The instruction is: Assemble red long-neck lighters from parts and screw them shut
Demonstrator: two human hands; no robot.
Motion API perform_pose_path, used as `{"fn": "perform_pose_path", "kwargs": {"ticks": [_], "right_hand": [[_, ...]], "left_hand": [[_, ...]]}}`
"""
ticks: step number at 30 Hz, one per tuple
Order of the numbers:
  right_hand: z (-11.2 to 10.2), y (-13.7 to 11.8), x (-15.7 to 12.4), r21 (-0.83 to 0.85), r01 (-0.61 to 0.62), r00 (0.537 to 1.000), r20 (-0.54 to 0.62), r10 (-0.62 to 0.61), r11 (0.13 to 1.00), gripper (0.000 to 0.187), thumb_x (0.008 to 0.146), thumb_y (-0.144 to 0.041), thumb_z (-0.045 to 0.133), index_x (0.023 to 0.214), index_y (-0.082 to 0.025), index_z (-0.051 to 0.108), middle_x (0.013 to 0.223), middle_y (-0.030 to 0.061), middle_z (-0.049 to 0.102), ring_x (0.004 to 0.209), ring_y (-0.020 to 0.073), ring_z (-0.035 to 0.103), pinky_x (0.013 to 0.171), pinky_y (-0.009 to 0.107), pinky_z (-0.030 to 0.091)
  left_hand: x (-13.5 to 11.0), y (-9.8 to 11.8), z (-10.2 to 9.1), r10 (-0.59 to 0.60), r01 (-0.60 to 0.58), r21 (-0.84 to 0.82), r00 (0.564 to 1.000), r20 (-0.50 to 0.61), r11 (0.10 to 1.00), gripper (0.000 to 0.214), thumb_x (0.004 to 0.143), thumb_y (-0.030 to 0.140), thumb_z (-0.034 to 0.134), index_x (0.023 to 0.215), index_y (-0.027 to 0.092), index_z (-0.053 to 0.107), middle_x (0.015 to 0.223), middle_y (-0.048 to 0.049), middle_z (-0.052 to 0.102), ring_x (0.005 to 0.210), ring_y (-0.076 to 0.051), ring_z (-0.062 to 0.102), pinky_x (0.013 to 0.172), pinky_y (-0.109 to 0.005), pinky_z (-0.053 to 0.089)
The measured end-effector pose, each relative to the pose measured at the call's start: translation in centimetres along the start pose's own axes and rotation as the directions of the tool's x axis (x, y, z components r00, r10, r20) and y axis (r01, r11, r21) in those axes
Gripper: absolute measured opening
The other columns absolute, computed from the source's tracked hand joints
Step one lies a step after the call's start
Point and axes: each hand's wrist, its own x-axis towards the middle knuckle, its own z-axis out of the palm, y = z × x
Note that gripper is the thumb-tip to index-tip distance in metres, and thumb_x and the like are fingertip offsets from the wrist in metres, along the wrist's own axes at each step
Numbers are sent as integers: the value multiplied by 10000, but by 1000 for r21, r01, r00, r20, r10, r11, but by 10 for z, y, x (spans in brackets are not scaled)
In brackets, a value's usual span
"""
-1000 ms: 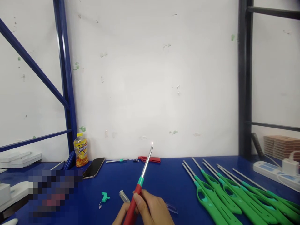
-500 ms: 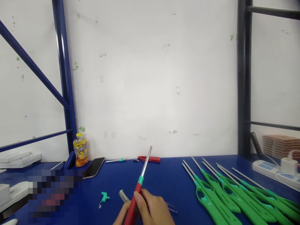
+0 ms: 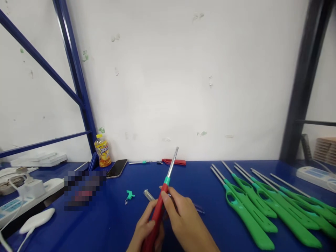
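Note:
A red long-reach lighter with a teal collar and a silver metal tube points up and away from me. My left hand is wrapped round the lower part of its red body. Higher up, near the collar, my right hand grips it with the thumb along the top. Behind the hands lies a clear plastic tube-like piece, partly hidden. A small teal plastic part with a bit of metal rests on the blue table to the left.
Several green long-reach lighters lie at right. Along the wall are a red handle piece and a thin metal rod. A phone, yellow-capped bottle and white power strip are at left; another power strip is at right.
The camera view has tilted down, so the wall and table things sit higher. More of my left hand now shows round the red lighter, which both hands still hold.

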Motion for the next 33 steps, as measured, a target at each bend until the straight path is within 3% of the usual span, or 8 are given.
{"fn": "perform_pose_path", "kwargs": {"ticks": [4, 15, 22, 33], "right_hand": [[-3, -6, -3, 8, -53, 998, 30, 52, 999, 473, 1108, -535, 319, 1156, -244, 689, 1061, 73, 776, 992, 283, 685, 833, 340, 432], [-3, -6, -5, 0, -60, 998, 13, 60, 998, 450, 1104, -525, 345, 1168, -253, 697, 1015, 55, 772, 962, 271, 681, 770, 320, 406], [-4, -8, -7, 15, -64, 998, 18, 64, 998, 443, 1107, -525, 338, 1199, -268, 688, 1024, 43, 765, 987, 268, 669, 828, 325, 404], [-4, -5, -6, 41, -26, 999, 23, 25, 999, 419, 1106, -530, 341, 1042, -266, 660, 930, 28, 737, 888, 249, 651, 776, 320, 397]], "left_hand": [[-4, 5, 4, -55, 57, -71, 998, 35, 996, 685, 969, 538, 603, 1549, 198, 471, 668, 24, 554, 412, -56, 276, 370, -144, 267], [-3, 8, 6, -47, 51, -60, 997, 66, 997, 634, 985, 525, 563, 1524, 203, 475, 648, 45, 512, 393, -42, 205, 354, -141, 245], [-4, 9, 4, -47, 50, -35, 995, 90, 998, 608, 990, 513, 563, 1515, 225, 466, 656, 50, 488, 410, -43, 201, 361, -134, 241], [-2, 8, 7, -31, 30, 10, 997, 71, 1000, 712, 962, 530, 615, 1566, 235, 381, 632, 74, 481, 359, -25, 197, 320, -134, 214]]}}
